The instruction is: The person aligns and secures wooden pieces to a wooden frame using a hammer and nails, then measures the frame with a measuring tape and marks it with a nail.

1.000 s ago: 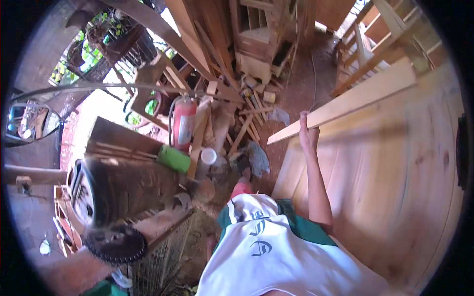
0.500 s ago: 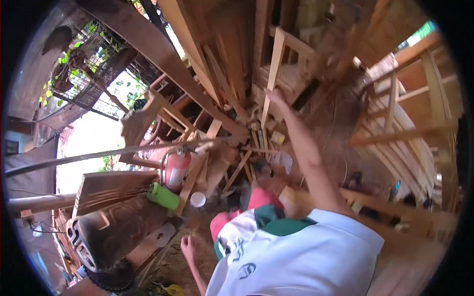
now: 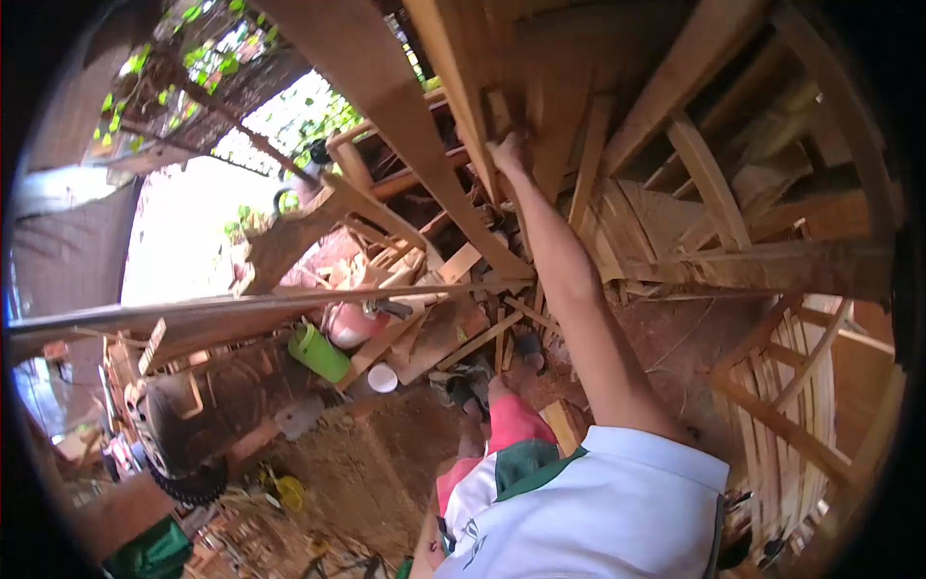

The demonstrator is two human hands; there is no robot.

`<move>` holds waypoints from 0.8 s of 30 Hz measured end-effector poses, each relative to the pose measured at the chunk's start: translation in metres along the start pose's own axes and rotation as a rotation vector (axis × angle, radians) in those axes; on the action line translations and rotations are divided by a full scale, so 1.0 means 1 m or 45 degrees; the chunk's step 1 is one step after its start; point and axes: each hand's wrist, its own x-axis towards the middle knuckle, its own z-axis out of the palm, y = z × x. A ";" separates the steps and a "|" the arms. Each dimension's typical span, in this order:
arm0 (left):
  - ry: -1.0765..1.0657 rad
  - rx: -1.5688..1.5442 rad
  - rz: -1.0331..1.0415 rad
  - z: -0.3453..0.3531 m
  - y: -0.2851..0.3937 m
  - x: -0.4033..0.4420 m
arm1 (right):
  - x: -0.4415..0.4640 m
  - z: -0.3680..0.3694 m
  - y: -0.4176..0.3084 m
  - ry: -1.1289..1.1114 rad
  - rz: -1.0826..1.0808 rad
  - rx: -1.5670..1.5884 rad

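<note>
My right hand (image 3: 508,152) reaches up and forward, its fingers closed on a narrow wooden board (image 3: 498,111). The board stands upright among taller planks, and its lower part is mostly hidden behind my arm. Just left of the hand rises a tall plank (image 3: 449,58), and a wide dark board (image 3: 550,106) stands behind it. Of my left arm, only a piece of forearm (image 3: 425,552) shows at the bottom edge, beside my shorts. The left hand itself is out of sight.
A long beam (image 3: 241,311) crosses the left side. Beneath it are a red fire extinguisher (image 3: 349,323), a green container (image 3: 319,354), a white cup (image 3: 383,377) and a dusty machine (image 3: 207,420). Wood offcuts litter the ground near my feet. Wooden frames (image 3: 791,396) stand at right.
My view has turned to the right. My right hand, still closed on the narrow board, is now beside the tall upright planks. My left hand has dropped out of view.
</note>
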 end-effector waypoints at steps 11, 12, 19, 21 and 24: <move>0.141 -0.577 0.117 0.040 0.090 0.010 | -0.246 -0.146 0.071 0.024 -0.256 0.396; 0.110 -0.593 0.162 0.039 0.100 0.022 | -0.264 -0.169 0.064 0.132 -0.342 0.444; -0.042 -0.693 0.569 -0.010 0.181 0.092 | -0.389 -0.287 -0.135 -0.399 -0.759 1.039; -0.052 -0.693 0.617 -0.054 0.189 0.092 | -0.437 -0.276 -0.212 -1.164 -0.891 1.259; 0.089 -0.735 0.984 -0.097 0.147 0.116 | -0.512 -0.230 -0.274 -1.323 -1.155 1.227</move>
